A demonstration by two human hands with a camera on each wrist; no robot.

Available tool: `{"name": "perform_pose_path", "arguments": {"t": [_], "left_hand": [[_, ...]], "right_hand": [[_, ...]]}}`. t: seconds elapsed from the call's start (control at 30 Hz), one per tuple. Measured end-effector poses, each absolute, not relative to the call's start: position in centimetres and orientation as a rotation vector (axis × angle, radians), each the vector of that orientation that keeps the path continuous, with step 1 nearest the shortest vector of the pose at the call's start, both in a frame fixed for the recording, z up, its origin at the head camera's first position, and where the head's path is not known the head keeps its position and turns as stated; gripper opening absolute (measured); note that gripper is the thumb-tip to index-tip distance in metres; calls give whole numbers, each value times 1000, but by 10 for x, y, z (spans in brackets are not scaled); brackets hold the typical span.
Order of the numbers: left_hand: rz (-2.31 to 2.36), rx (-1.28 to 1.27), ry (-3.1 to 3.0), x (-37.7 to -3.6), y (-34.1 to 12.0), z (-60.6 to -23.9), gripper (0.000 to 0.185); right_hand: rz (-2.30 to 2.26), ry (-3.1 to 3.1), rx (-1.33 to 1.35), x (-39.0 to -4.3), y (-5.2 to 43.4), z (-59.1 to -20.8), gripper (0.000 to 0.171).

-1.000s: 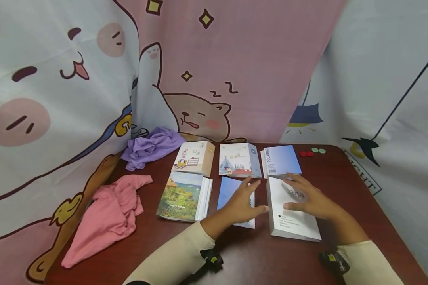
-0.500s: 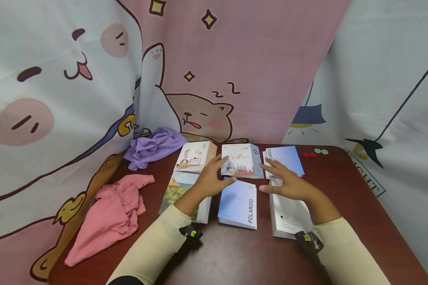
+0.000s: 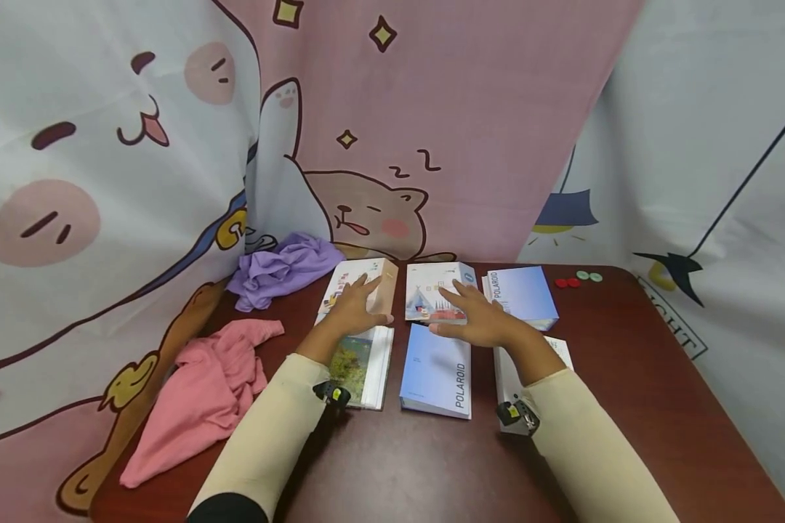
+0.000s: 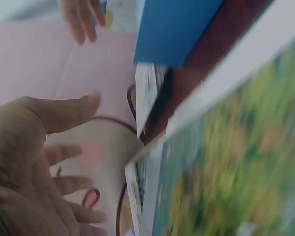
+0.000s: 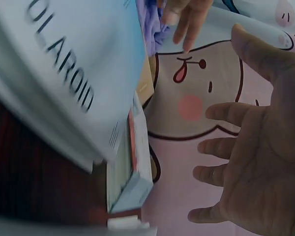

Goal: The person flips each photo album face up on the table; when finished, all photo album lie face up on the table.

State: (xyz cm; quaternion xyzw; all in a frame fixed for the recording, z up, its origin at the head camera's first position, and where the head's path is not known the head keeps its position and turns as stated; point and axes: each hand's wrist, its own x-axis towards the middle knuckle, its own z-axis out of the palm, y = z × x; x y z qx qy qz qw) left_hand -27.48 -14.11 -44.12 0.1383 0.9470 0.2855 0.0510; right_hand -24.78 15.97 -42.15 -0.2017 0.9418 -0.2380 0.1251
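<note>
Brown table point(image 3: 628, 378): six albums point(image 3: 435, 370); two hands point(image 3: 356, 306).

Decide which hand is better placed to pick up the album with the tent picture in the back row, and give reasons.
Probably the right hand: its open fingers already lie over the tent album. The left hand rests on the neighbouring furniture album, farther left.

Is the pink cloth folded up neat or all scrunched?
Scrunched. The pink cloth lies in a rumpled heap with loose wrinkles on the table, not folded.
</note>
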Motion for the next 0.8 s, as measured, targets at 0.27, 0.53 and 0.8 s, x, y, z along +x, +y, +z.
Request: {"name": "perform_pose_path", "arguments": {"t": [0.27,0.53,0.8], "left_hand": [[801,508,2819,-303,-164,-450,92],[757,495,2784,-316,-169,-464,83],[762,485,2787,-317,-169,-477,71]], "right_hand": [[-698,2663,-631,-267,135,-423,101],[-640,2649,-602,-279,117,-432,105],[-637,2656,-583,-279,107,-442,101]]}}
